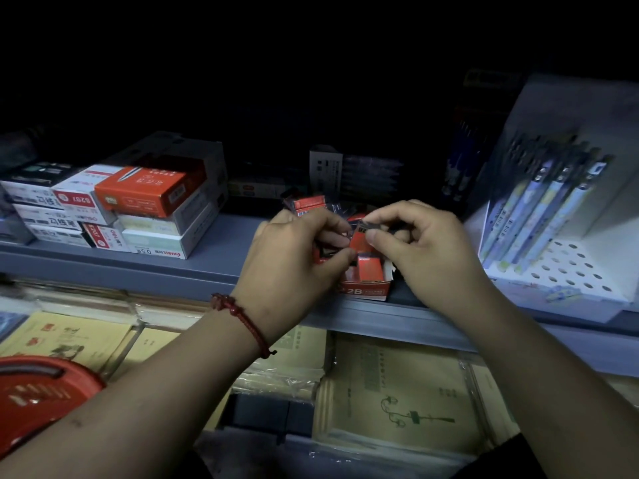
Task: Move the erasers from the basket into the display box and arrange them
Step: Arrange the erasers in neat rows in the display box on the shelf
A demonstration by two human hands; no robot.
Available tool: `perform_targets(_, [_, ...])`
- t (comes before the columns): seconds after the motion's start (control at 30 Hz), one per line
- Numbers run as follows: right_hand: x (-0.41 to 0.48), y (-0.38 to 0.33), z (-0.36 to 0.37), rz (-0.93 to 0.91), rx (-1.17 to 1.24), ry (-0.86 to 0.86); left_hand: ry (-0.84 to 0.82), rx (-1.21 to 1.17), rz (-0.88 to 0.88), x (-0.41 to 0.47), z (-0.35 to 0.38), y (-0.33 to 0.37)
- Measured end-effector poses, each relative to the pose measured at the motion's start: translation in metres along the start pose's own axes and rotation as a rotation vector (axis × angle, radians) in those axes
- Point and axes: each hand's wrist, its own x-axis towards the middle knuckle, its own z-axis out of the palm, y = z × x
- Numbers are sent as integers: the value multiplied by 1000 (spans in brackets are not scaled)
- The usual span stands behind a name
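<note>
A small red display box marked 2B (366, 291) stands at the front edge of the grey shelf (214, 236), with red-wrapped erasers (370, 267) standing in it. Directly above the box, my left hand (294, 261) and my right hand (425, 243) meet. Both pinch one red-and-black wrapped eraser (361, 233) between thumb and fingers. More wrapped erasers (308, 203) lie just behind my left hand. The red basket (38, 392) sits at the lower left, partly covered by my left forearm.
Stacked red and white stationery boxes (138, 198) fill the shelf's left side. A white perforated stand with several blue pens (549, 216) is on the right. Yellowish wrapped notebooks (401, 392) lie on the lower level. The back of the shelf is dark.
</note>
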Motion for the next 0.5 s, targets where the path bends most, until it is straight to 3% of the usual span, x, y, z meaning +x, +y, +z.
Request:
perform_targets(0.27, [-5, -12, 2, 62, 268, 35, 36, -283, -103, 3, -6, 0])
perform_targets(0.37, [-5, -12, 3, 28, 209, -53, 97, -434, -152, 4, -9, 1])
perform_targets(0.5, [-9, -12, -1, -32, 20, -145, 72, -321, -88, 3, -10, -4])
